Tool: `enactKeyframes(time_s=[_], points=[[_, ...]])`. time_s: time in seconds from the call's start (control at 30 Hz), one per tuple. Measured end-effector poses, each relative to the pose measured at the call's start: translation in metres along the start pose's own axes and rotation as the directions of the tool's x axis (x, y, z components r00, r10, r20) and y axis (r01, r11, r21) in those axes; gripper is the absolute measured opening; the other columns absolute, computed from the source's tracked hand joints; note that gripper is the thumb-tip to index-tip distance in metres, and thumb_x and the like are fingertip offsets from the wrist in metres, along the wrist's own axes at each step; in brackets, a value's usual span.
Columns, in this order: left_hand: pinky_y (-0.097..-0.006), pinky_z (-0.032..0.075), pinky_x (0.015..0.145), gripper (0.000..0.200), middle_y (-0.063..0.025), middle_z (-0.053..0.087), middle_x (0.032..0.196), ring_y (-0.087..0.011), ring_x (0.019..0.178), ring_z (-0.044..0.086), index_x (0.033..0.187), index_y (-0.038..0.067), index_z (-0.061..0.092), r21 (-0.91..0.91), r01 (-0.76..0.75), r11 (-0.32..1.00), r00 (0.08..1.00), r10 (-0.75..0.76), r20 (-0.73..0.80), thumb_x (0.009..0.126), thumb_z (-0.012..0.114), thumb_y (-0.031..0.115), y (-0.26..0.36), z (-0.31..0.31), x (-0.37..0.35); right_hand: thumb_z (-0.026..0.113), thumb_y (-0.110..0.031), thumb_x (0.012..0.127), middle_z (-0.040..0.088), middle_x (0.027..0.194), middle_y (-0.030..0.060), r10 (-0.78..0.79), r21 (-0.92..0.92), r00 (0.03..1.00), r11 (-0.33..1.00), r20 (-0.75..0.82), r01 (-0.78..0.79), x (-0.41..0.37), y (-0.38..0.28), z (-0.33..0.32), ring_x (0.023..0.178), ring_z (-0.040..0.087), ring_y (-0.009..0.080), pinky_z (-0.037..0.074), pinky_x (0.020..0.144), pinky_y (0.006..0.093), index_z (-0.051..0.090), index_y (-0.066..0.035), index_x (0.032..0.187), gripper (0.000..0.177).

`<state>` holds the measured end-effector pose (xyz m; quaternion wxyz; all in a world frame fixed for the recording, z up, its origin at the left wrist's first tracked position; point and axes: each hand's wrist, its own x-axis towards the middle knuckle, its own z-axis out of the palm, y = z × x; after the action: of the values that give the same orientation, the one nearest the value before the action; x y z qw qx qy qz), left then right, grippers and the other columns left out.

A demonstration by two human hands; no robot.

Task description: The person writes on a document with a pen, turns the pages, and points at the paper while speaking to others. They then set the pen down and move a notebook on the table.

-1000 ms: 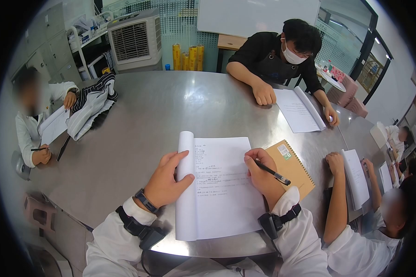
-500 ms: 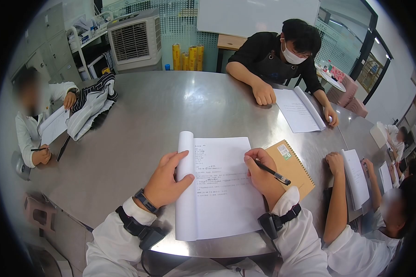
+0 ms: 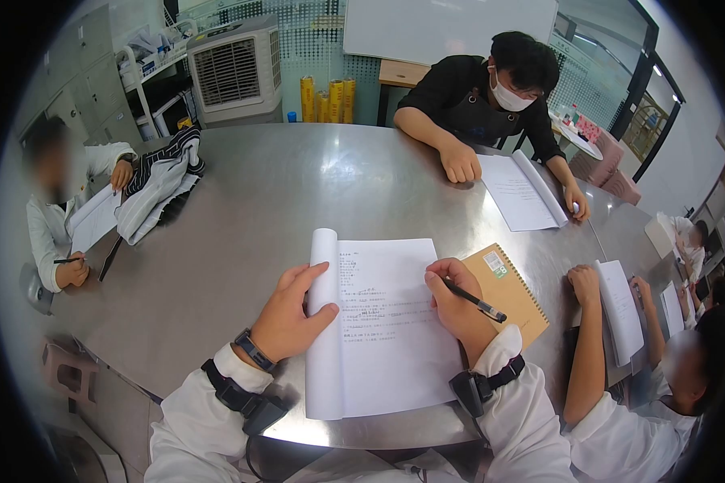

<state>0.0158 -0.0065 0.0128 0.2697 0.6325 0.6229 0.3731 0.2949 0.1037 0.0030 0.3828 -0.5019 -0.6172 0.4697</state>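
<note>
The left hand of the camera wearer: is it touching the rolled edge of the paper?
Touching. The head view shows it: the left hand has its thumb and forefinger laid over the rolled edge of the paper.

This looks like a classroom or training workroom; its exact trade cannot be told. Several people (image 3: 48, 229), mostly in white tops (image 3: 636, 447), sit with printed sheets (image 3: 395, 354) around a large stainless-steel table (image 3: 250, 201); one opposite wears a face mask (image 3: 511, 95) and a dark apron (image 3: 490, 121). A whiteboard (image 3: 451, 28), dotted glass partition (image 3: 314, 48), air cooler (image 3: 232, 71), yellow rolls (image 3: 348, 101), loaded white shelf unit (image 3: 141, 95) and grey metal lockers (image 3: 84, 68) line the background.
</note>
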Motion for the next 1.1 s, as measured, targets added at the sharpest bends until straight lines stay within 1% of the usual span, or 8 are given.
enactKeyframes(time_s=[0.13,0.23,0.33,0.93,1.1], points=[[-0.038,0.055,0.098,0.066,-0.02,0.043,0.15,-0.0306,0.121,0.059,0.154,0.008,0.049,-0.008,-0.001,1.0,1.0,0.001,0.001,0.093,0.073,0.014,0.0003,-0.0004,0.0001,0.068,-0.02,0.1,0.062,0.081,-0.0007,-0.017,0.01,1.0,1.0,0.001,0.017,0.001,0.0024,0.0002,0.063,0.058,0.0081,0.047,0.057,0.0254,0.065,-0.005,0.109,0.018],[-0.0378,0.055,0.098,0.066,-0.02,0.044,0.15,-0.0303,0.121,0.059,0.154,0.008,0.049,-0.005,-0.008,1.0,1.0,0.008,-0.001,0.093,0.073,0.014,-0.001,-0.0001,0.0,0.067,-0.02,0.1,0.061,0.082,-0.0006,0.001,-0.002,1.0,1.0,0.01,-0.001,0.0004,0.0002,-0.0003,0.063,0.058,0.0083,0.047,0.057,0.0254,0.065,-0.005,0.11,0.018],[-0.0376,0.055,0.097,0.066,-0.0198,0.044,0.149,-0.0299,0.12,0.059,0.154,0.008,0.049,-0.003,-0.021,1.0,1.0,0.021,-0.005,0.093,0.073,0.014,-0.0039,0.0007,0.0002,0.067,-0.024,0.101,0.064,0.085,0.0018,0.006,-0.006,1.0,1.0,0.014,-0.006,-0.0013,-0.0018,-0.0012,0.067,0.061,0.0101,0.05,0.062,0.0275,0.066,-0.003,0.111,0.023],[-0.0373,0.054,0.097,0.066,-0.0198,0.044,0.15,-0.03,0.121,0.059,0.154,0.007,0.049,0.009,0.0,1.0,1.0,0.0,-0.003,0.093,0.073,0.015,0.0003,-0.0004,0.0004,0.069,-0.022,0.099,0.066,0.088,0.003,0.003,0.023,1.0,1.0,0.017,-0.003,0.0011,0.0035,-0.0011,0.068,0.061,0.0103,0.05,0.062,0.0276,0.066,-0.002,0.114,0.025],[-0.0372,0.055,0.097,0.066,-0.0199,0.044,0.15,-0.0301,0.121,0.059,0.154,0.007,0.049,0.007,-0.006,1.0,1.0,0.006,-0.004,0.093,0.073,0.016,0.0002,-0.0004,0.0003,0.069,-0.02,0.098,0.066,0.087,0.0032,0.01,-0.006,1.0,1.0,0.012,-0.01,-0.0002,0.0006,-0.0016,0.069,0.061,0.0101,0.05,0.063,0.0275,0.066,-0.002,0.115,0.025]])
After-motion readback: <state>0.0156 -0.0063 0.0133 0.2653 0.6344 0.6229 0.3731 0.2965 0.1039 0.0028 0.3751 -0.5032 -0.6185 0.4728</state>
